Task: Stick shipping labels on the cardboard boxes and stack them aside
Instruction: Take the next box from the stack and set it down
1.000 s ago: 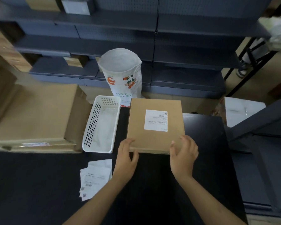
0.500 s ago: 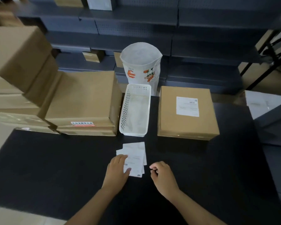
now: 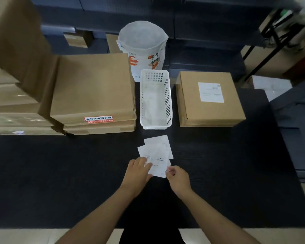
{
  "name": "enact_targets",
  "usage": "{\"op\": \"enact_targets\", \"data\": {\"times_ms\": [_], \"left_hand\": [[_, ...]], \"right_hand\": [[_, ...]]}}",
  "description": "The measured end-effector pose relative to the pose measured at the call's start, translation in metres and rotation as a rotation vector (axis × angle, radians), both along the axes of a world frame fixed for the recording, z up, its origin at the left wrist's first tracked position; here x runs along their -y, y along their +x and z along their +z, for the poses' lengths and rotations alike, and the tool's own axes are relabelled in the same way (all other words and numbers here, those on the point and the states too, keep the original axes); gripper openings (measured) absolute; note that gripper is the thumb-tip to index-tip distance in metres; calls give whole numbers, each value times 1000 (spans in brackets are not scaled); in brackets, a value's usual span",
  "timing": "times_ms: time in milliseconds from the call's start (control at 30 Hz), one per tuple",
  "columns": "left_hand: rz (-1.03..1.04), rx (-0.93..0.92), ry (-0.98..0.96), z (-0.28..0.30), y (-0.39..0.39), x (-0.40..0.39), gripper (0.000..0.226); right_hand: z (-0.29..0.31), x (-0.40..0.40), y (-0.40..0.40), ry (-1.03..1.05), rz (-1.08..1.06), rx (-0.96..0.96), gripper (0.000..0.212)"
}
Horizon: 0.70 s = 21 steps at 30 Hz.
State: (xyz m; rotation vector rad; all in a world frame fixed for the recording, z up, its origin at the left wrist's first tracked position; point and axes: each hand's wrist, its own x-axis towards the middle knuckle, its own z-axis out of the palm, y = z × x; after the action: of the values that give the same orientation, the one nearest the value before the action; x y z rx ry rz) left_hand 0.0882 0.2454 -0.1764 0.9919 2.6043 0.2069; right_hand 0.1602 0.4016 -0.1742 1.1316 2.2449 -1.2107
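A: White paper nearest: loose shipping labels [image 3: 156,155] fanned on the black bench [image 3: 60,173]. Left hand [image 3: 136,173] laid flat across the pile's near-left part, fingers fairly straight, pressing, not gripping. Right hand [image 3: 178,178] at the near-right corner, fingertips curled in as if pinching the top sheet's edge; true grip not certain.

B: Noted. Advice for the step: keep the pile pinned, lift one corner only, peel a single label, avoid dragging its neighbours.

A: Further back: white basket [image 3: 155,103] just behind the labels. Right of it, labelled box [image 3: 209,101], sticker already on top. Left of it, stacked unlabelled boxes [image 3: 93,92]. Behind, white printed bag [image 3: 143,48].

B: Likely next target: top of the left stack.
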Motion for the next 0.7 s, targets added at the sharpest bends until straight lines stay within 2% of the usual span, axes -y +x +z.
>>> {"op": "enact_targets", "data": {"times_ms": [100, 200, 400, 567, 700], "left_hand": [[0, 10, 18, 2, 2, 4, 41], [10, 25, 8, 3, -1, 4, 42], [42, 64, 39, 10, 5, 10, 46], [237, -8, 149, 28, -12, 37, 43], [443, -189, 267, 61, -49, 63, 38]], "right_hand": [[-2, 3, -2, -31, -77, 5, 21], [-4, 5, -4, -78, -165, 8, 8], [4, -3, -7, 39, -95, 46, 12], [22, -9, -30, 98, -47, -30, 18], [46, 3, -69, 147, 17, -235, 12]]}}
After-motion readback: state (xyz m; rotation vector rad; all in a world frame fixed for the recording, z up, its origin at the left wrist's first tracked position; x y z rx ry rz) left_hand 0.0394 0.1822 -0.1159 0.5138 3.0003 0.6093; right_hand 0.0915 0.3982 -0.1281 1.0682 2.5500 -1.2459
